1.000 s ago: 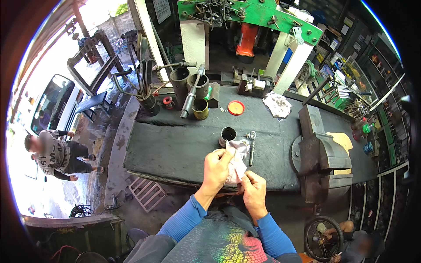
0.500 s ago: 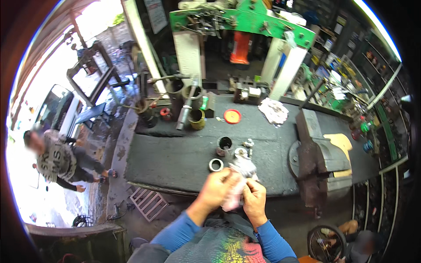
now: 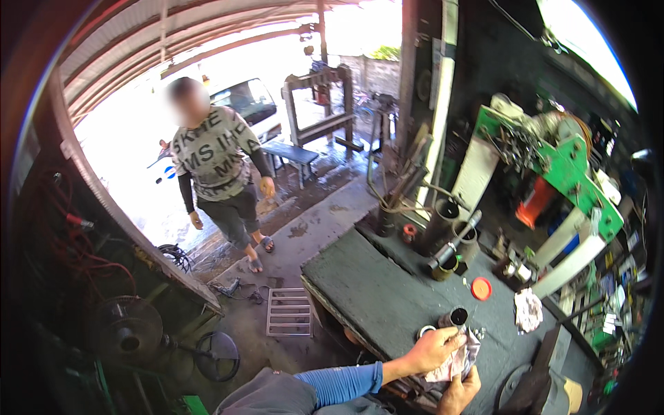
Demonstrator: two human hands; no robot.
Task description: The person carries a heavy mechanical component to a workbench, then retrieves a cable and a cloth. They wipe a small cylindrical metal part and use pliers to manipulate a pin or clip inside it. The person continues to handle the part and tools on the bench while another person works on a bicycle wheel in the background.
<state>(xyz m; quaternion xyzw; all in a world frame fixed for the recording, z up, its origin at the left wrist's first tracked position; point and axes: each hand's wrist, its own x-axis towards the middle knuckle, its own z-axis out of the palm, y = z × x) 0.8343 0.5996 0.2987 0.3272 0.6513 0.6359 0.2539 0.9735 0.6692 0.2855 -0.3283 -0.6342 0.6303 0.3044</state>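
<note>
Directly between the 2 hands (image 3: 430,351) (image 3: 459,394), a pale stained cloth (image 3: 462,358) in the closed grip of both.

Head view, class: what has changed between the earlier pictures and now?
The view has swung left, toward the open doorway. The other person has come closer to the bench. The left hand and right hand still hold the cloth, with nothing visibly let go; the red disc stays on the bench.

Blinding daylight floods the open doorway (image 3: 128,166) past the left end of the workbench (image 3: 366,280); beyond its far edge it's gloomy, and the roof (image 3: 207,28) bows.
</note>
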